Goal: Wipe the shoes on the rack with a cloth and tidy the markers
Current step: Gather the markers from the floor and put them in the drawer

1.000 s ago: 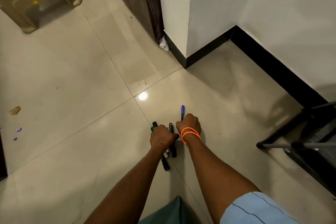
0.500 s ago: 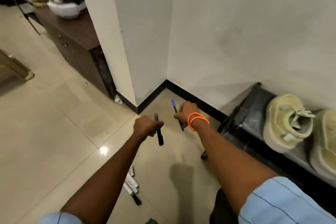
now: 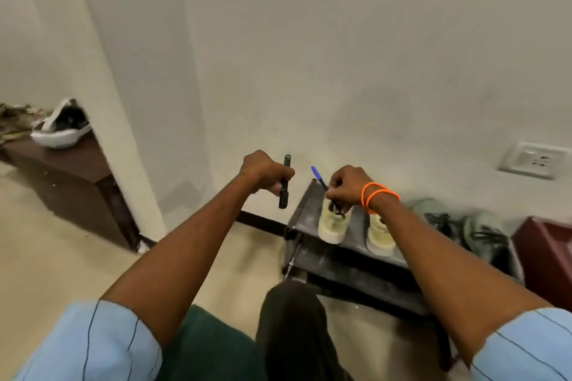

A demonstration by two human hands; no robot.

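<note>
Shoes, a pale yellow pair (image 3: 334,223) and a grey-green pair (image 3: 483,232), sit on the top shelf of the dark rack (image 3: 346,260). Left hand (image 3: 263,172) has its fingers curled round a black marker (image 3: 284,182), held upright left of the rack. Right hand (image 3: 348,184) pinches a blue-capped marker (image 3: 318,176) above the yellow pair.

The person is wearing light blue short sleeves (image 3: 93,346) with thin dark stripes, and orange cord bracelets (image 3: 376,193) are circling the right wrist.
</note>
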